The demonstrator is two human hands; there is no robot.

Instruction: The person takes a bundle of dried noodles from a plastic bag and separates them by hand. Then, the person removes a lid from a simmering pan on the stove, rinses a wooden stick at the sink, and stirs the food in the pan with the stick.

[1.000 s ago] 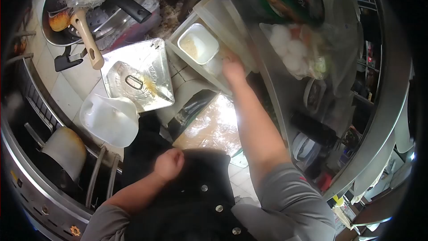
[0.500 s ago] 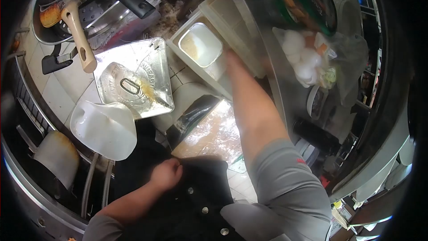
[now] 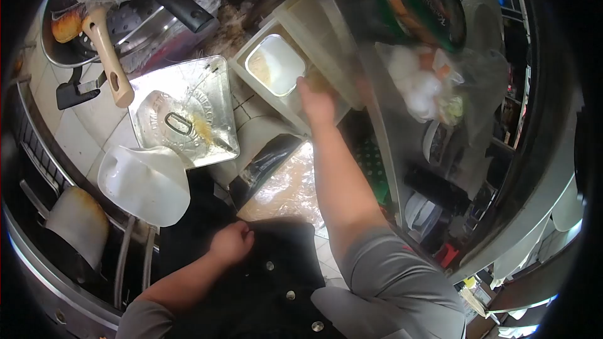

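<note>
My right hand [image 3: 316,102] reaches into an open, pale plastic bin [image 3: 270,105]. A finger or thumb touches or nearly touches the rim of a white rectangular tub [image 3: 286,74] in the bin. That tub has pale tan matter on its left side. The other fingers are blurred and partly hidden, so their grip does not show. My left hand [image 3: 232,242] is a closed fist in front of my black apron [image 3: 251,289], with nothing visible in it. Below the bin lies a flat pack in clear plastic film [image 3: 286,182].
Left of the bin stands a square metal tin [image 3: 213,88] with a ring handle, and a white plastic scoop [image 3: 147,191] overlaps its edge. Pans with a wooden handle [image 3: 112,63] are at upper left. To the right, a bag of eggs [image 3: 418,91] sits near a green round tub [image 3: 427,6].
My right hand has shifted left, to the white tub's right edge. A dark, green-dotted area shows beside my forearm. My left fist stays in place, and the view has shifted slightly.
</note>
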